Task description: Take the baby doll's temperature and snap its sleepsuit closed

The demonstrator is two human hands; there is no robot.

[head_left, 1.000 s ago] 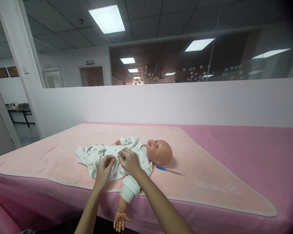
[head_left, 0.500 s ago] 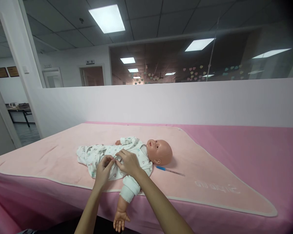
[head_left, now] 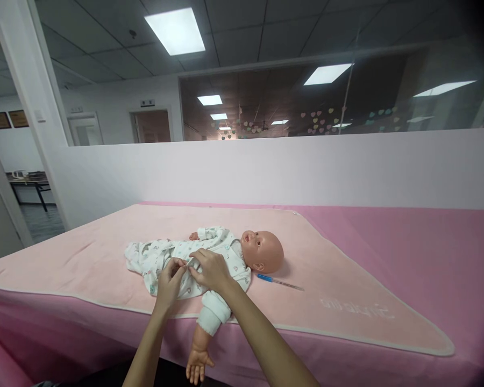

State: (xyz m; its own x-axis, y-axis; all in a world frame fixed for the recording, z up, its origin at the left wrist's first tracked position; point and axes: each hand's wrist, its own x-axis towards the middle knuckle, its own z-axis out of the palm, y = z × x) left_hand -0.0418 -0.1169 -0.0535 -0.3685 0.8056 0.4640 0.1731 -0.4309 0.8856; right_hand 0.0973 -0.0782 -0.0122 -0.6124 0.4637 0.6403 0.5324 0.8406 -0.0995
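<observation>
A baby doll [head_left: 265, 251] lies on its back, its head to the right and legs to the left. It wears a white patterned baby outfit [head_left: 236, 263] with the cuff turned back on the near arm, which hangs over the front edge. At the doll's middle, my left hand [head_left: 170, 279] pinches the outfit's fabric. Close beside it, my right hand [head_left: 212, 269] reaches over the doll's body, thumb and fingers also closed on the cloth. The fingertips of both hands nearly meet. Any fastener between them is too small to make out.
A glass thermometer-like stick with a blue end [head_left: 280, 282] lies near the doll's head. Under the doll is a peach mat [head_left: 347, 317] with a pale border, over a pink cloth [head_left: 427, 242]. A low white wall [head_left: 286, 172] stands behind, with glass above.
Both hands stay at the doll's middle with only slight finger movement on the fabric. The whole view has shifted very slightly.
</observation>
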